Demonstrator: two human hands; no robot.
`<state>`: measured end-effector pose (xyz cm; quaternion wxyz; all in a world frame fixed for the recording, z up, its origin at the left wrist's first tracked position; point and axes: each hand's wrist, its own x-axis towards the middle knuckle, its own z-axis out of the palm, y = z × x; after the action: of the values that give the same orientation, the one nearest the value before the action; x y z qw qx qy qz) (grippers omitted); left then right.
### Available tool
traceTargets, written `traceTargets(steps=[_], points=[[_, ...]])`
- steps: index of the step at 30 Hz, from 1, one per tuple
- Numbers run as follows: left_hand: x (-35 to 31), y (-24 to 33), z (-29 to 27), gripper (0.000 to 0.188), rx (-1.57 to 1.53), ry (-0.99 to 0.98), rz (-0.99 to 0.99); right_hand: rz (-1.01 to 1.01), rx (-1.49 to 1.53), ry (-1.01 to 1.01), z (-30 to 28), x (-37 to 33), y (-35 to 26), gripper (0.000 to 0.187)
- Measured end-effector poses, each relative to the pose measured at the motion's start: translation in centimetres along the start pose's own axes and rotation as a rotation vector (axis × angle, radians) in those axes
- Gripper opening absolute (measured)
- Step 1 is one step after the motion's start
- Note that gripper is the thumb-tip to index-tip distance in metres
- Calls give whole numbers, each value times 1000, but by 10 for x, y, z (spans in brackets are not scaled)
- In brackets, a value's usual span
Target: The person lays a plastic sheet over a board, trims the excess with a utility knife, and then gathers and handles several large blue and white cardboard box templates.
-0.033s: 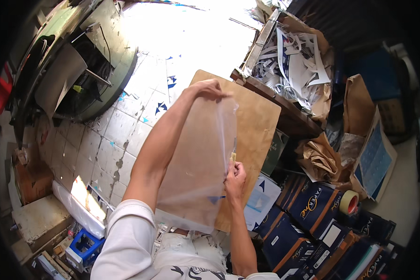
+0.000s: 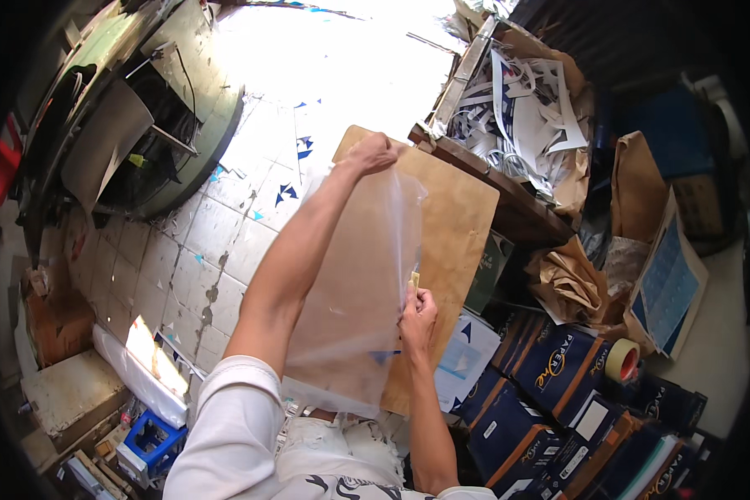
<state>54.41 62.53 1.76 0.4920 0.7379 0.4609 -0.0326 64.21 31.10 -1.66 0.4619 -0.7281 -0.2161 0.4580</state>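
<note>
A clear plastic sheet (image 2: pixel 342 292) lies over a tan wooden board (image 2: pixel 458 204) in front of me, loosely creased along its right side. My left hand (image 2: pixel 373 155) is closed on the sheet's far edge, near the board's top end. In my right hand (image 2: pixel 417 318), lower down at the sheet's right edge, is a utility knife (image 2: pixel 414 279) with a pale yellow handle. The blade points away from me along that edge and shows only faintly. A small dark blue mark shows through the film near my right wrist.
To the right are a wooden bin (image 2: pixel 450 154) of paper scraps, crumpled brown paper (image 2: pixel 571 279), stacked dark blue cartons (image 2: pixel 558 371) and a tape roll (image 2: pixel 622 361). Round machinery (image 2: pixel 212 142) stands on the far left. A blue plastic stool (image 2: pixel 152 442) is at lower left. Blue scraps litter the tiled floor.
My left hand has shifted slightly and its fingers have curled in, drawing the film's far edge a little. The knife blade shows less than before. My right hand has barely moved.
</note>
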Motion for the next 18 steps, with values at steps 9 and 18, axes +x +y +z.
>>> traceTargets(steps=[9,18], points=[[-13,18,126,22,248,640,618,44,-143,208,7,40,18,31],[66,11,85,16,91,246,336,-2,-159,182,4,38,20,25]])
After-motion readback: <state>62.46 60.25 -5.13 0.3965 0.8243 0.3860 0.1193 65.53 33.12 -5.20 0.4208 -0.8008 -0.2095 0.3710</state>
